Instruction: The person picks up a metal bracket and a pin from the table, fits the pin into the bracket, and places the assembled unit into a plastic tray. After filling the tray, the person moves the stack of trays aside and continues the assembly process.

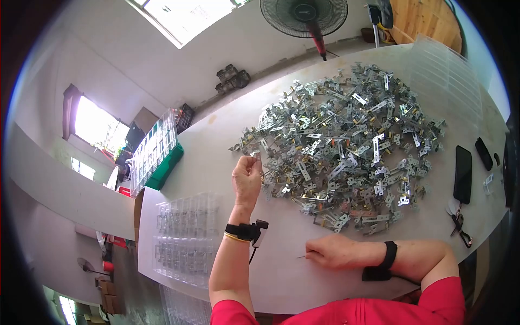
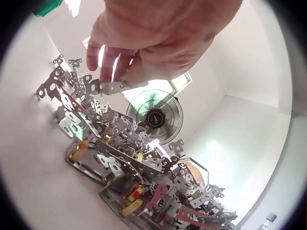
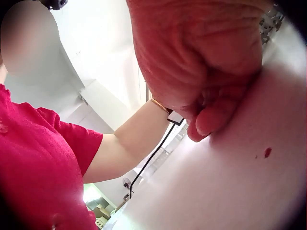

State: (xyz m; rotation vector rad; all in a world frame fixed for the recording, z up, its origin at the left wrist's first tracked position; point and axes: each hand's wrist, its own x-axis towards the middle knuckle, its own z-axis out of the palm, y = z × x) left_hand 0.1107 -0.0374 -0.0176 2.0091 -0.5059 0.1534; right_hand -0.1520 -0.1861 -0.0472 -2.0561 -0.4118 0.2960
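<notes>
My left hand [image 1: 247, 181] is at the near left edge of a large heap of small metal brackets [image 1: 336, 146]. Its thumb and fingertips pinch one flat metal bracket [image 2: 112, 87] with holes in it, raised beside the heap in the left wrist view. Lower on the white table, my right hand [image 1: 330, 252] rests with its fingers curled. A thin, pin-like thing [image 1: 301, 257] sticks out from its fingertips; the rest of it is hidden in the hand. The right wrist view shows the curled fingers [image 3: 211, 120] low over the tabletop.
Clear plastic trays [image 1: 185, 235] with compartments lie at the left, and a green-sided box [image 1: 165, 165] stands beyond them. A phone [image 1: 462, 174] and small black items lie at the right. Another clear tray [image 1: 447, 73] sits at the far right, near a fan [image 1: 304, 13].
</notes>
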